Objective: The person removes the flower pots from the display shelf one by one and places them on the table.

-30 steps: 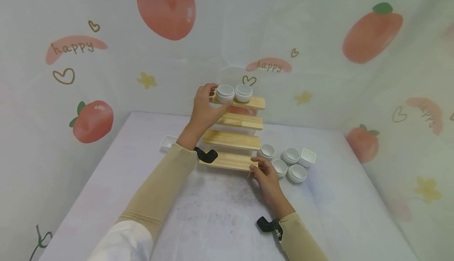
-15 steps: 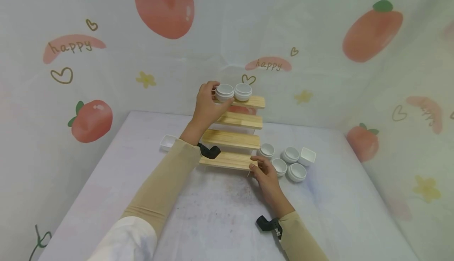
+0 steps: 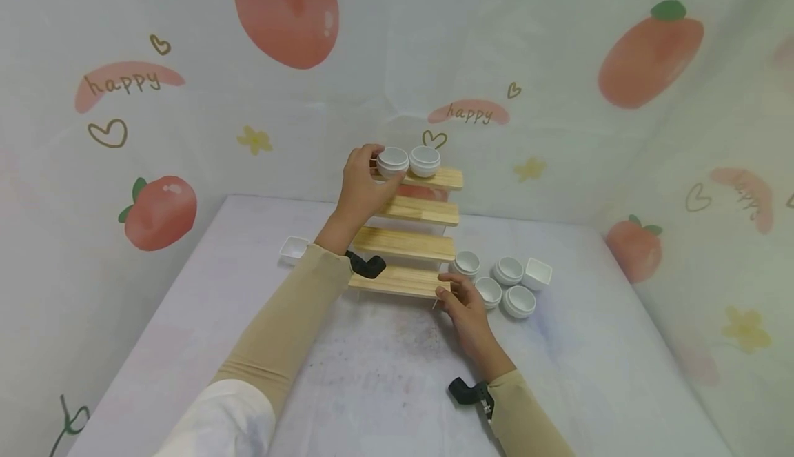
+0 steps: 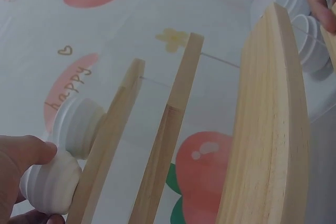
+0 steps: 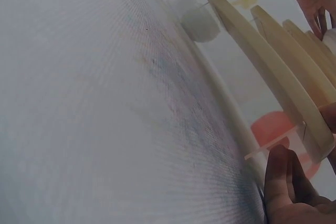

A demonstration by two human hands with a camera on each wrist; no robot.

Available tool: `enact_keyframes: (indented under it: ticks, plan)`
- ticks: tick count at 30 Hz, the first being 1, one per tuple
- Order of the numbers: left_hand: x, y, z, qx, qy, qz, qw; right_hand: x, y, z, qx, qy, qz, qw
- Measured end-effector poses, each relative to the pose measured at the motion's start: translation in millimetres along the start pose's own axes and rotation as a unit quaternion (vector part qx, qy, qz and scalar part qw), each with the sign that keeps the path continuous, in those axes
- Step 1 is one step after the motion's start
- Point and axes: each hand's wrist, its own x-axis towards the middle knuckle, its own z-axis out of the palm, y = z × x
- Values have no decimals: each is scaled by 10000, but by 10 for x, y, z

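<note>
A tiered stand with wooden shelves [image 3: 406, 243] stands on the table. On its top shelf sit two small white round bowls side by side: a left bowl [image 3: 393, 161] and a right bowl [image 3: 424, 161]. My left hand [image 3: 362, 187] grips the left bowl between thumb and fingers; in the left wrist view that bowl [image 4: 51, 184] rests against the top board. My right hand [image 3: 468, 316] holds the right end of the lowest shelf. In the right wrist view, its fingers [image 5: 281, 174] are by the shelf's end and clear support [image 5: 275, 142].
Several white round bowls [image 3: 520, 301] stand right of the stand, near my right hand. A white square dish [image 3: 537, 273] is beside them. Another white square dish [image 3: 293, 250] lies to the left, partly behind my left arm. A printed cloth [image 3: 347, 119] hangs behind the table.
My left hand stays on the left bowl, with only a slight shift of the forearm and view. The right hand keeps its place on the lowest shelf.
</note>
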Motion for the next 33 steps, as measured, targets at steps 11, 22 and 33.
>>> enact_keyframes:
  ticks: [11,22,33]
  plan:
    - [-23,-11,-1,-72,76,72,9999,-12,4,9,102,15,-13,9999]
    - [-45,17,-56,-193,167,178,9995,3,15,3,116,-50,-71,9999]
    - [-158,-7,-201,-463,299,134,9984,1,-5,4,198,-5,-133,9997]
